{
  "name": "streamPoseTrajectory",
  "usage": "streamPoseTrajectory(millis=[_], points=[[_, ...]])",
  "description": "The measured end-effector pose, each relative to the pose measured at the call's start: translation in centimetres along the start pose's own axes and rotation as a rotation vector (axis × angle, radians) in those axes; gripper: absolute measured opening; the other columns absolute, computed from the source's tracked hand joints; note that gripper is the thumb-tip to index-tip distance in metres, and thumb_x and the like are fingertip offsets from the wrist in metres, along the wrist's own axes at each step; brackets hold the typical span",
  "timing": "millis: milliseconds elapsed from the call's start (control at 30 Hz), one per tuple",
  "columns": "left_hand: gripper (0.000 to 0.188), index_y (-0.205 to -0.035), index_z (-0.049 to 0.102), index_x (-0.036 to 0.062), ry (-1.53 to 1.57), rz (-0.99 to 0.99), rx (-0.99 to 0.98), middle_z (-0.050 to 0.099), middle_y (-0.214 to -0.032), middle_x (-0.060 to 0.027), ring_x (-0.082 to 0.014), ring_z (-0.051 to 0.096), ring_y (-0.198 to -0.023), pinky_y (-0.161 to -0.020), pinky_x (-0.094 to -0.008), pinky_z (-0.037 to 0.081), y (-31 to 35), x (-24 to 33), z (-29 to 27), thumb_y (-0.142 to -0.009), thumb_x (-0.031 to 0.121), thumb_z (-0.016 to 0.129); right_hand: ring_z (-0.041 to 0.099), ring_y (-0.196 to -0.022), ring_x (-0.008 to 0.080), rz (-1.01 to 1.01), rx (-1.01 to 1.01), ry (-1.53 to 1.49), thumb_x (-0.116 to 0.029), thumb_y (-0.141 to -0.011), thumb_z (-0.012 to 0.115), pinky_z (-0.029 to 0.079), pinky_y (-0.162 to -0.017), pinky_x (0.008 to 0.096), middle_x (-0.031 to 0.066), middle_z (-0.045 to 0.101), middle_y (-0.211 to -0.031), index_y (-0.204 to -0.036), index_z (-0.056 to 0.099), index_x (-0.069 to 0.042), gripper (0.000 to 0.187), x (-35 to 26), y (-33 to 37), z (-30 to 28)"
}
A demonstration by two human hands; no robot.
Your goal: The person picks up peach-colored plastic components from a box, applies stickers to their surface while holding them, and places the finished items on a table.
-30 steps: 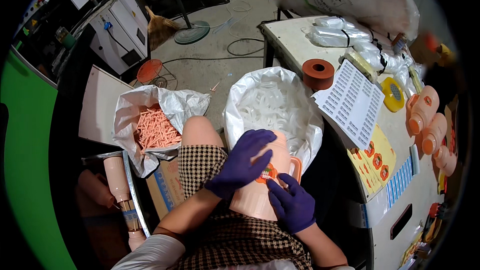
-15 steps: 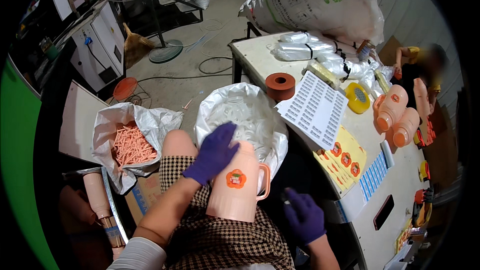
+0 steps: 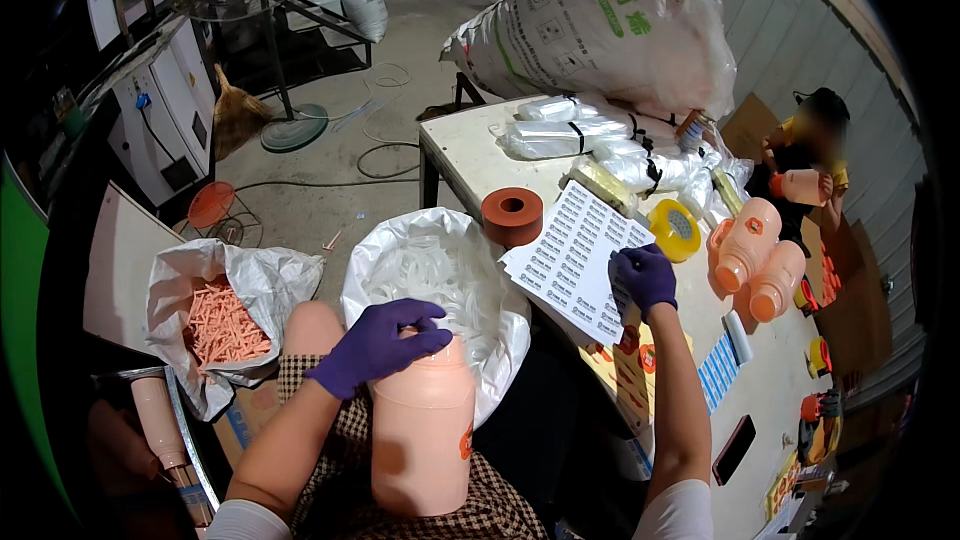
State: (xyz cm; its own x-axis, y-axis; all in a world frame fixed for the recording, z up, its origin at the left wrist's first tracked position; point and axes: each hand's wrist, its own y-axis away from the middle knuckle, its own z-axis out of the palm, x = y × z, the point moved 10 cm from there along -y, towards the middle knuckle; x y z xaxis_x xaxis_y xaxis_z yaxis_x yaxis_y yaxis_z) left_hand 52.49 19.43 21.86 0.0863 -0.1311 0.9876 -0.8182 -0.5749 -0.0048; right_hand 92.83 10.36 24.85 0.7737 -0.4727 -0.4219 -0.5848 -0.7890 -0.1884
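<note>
Currently, in the head view, the left purple-gloved hand [image 3: 385, 345] angles in, fingers curled round the neck of a cylindrical pale-pink plastic jug [image 3: 423, 440] on the lap [image 3: 505, 502], its long axis pointing neck-first toward a white plastic sack [image 3: 514, 332]. The right purple-gloved hand [image 3: 645, 277], arm outstretched, meets white printed paper sheets [image 3: 575, 265]; whether it pinches, I cannot tell. A white tabletop's [image 3: 455, 138] edge runs between.

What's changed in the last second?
The right hand came off the pink jug and reached forward-right to the printed sheets; its grip is unclear. The jug turned, its orange sticker now facing right. Two jugs of three remain on the table. The left hand stays on the pink jug.
</note>
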Motion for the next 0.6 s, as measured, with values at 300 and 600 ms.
streamPoseTrajectory(millis=[300, 600], points=[[0.032, -0.107, 0.069, -0.0054, -0.329, -0.009, 0.229, 0.072, -0.106, -0.0188, -0.0272, 0.068, -0.100, -0.091, -0.0348, 0.051, 0.7, -2.9, -0.9, -0.093, 0.023, 0.069, 0.067, -0.092, 0.0352, -0.209, 0.084, 0.244, -0.032, -0.092, 0.058, 0.053, -0.082, 0.0439, 0.0160, 0.067, -0.103, -0.122, 0.071, -0.022, 0.034, 1.7, -2.4, 3.1], [0.055, -0.080, 0.068, 0.0032, -0.759, -0.191, 0.192, 0.068, -0.083, -0.0200, -0.0383, 0.065, -0.080, -0.075, -0.0469, 0.050, 0.0, -3.3, 0.4, -0.099, 0.051, 0.047, 0.057, -0.077, 0.0207, -0.433, 0.447, -0.240, -0.005, -0.095, 0.061, 0.047, -0.071, 0.0330, 0.0090, 0.063, -0.089, -0.117, 0.068, 0.002, 0.024, -8.0, 8.1, -6.8]])
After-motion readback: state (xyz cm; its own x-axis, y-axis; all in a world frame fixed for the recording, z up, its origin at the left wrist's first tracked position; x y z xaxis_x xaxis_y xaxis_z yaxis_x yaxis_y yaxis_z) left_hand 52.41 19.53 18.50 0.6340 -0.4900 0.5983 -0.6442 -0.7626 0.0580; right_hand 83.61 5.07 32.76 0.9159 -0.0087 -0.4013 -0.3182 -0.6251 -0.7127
